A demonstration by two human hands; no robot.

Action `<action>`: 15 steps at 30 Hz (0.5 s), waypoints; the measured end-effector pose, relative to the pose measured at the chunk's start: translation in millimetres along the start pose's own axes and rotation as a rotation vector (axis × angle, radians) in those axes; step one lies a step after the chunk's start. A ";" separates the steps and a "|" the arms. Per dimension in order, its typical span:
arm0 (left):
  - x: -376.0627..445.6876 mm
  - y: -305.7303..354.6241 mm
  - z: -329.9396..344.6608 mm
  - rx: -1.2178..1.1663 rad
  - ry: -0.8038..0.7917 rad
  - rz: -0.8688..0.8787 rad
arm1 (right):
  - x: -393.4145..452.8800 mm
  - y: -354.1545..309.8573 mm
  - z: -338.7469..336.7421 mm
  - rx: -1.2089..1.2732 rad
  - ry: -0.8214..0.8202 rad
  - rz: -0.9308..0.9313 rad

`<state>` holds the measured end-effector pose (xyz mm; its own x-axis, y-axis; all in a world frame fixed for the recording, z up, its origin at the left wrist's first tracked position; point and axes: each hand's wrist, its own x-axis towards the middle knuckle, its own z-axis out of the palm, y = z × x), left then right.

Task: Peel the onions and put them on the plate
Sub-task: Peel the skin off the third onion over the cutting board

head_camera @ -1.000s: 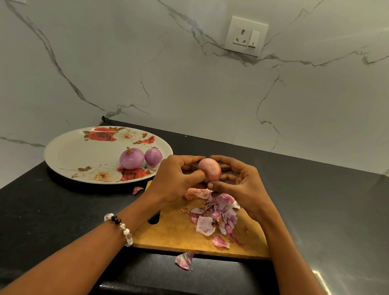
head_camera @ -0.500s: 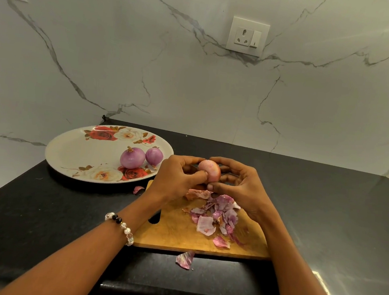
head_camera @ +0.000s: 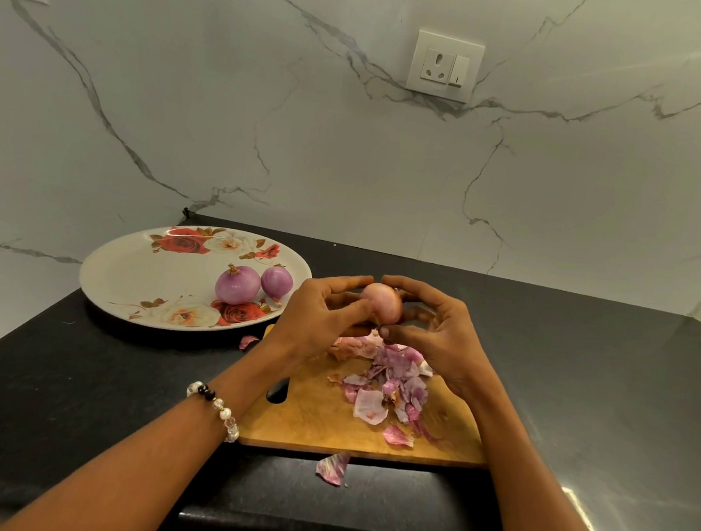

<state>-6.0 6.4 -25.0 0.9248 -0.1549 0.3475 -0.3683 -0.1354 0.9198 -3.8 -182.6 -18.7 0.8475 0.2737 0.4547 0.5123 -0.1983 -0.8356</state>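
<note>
White marble-veined wall behind; black speckled stone counter (head_camera: 71, 388) below. Both forearms reach in over a wooden cutting board (head_camera: 316, 424). Left hand (head_camera: 318, 318) and right hand (head_camera: 440, 338) meet above the board's far edge, fingers curled round a pale pink onion (head_camera: 381, 302) held between them, right thumb pressed at its lower end. Beaded bracelet (head_camera: 215, 408) on left wrist. Papery purple onion skins (head_camera: 388, 384) heaped on the board. Two smooth peeled onions (head_camera: 253, 283) sit on the oval rose-printed plate (head_camera: 133, 283), left of the hands.
</note>
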 end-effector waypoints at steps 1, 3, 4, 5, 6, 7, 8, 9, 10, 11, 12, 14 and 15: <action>-0.1 -0.3 0.0 0.010 0.001 0.008 | -0.5 -0.4 0.7 0.007 -0.002 -0.003; -1.0 -0.2 0.8 0.044 0.009 0.047 | -0.9 -0.8 1.7 0.004 -0.008 -0.011; -1.3 -0.5 0.8 0.052 0.015 0.060 | -0.7 -1.0 2.0 0.005 -0.012 -0.016; -1.1 -0.2 0.7 0.049 0.019 0.070 | -0.3 -0.7 1.3 0.018 -0.013 -0.017; -1.1 0.5 0.2 0.041 0.021 0.079 | 0.0 -0.4 0.2 0.048 -0.012 -0.011; -1.5 1.6 0.1 0.031 0.021 0.091 | 0.3 -0.1 -1.2 0.099 -0.004 0.005; -1.6 2.2 -0.1 0.019 0.020 0.101 | 0.5 -0.2 -2.3 0.162 0.007 0.026; -1.9 2.7 -0.5 0.001 0.019 0.108 | 0.9 -0.4 -2.9 0.218 0.021 0.045; -2.2 3.3 -0.8 -0.019 0.018 0.113 | 1.1 -0.3 -3.2 0.252 0.034 0.058; -2.3 3.7 -1.0 -0.037 0.016 0.120 | 1.4 0.0 -3.2 0.264 0.039 0.066; -2.2 3.5 -1.0 -0.047 0.015 0.130 | 1.5 0.4 -3.2 0.262 0.034 0.074; -2.1 2.5 -0.6 -0.037 0.025 0.147 | 1.0 -0.3 -2.7 0.247 0.013 0.086; -2.4 2.1 -0.5 -0.026 0.035 0.153 | 0.6 -0.9 -2.4 0.236 0.008 0.089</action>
<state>-8.9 7.0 -23.8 0.8608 -0.1379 0.4900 -0.5033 -0.0876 0.8596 -3.5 -184.5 -16.9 0.8892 0.2578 0.3780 0.3901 0.0047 -0.9208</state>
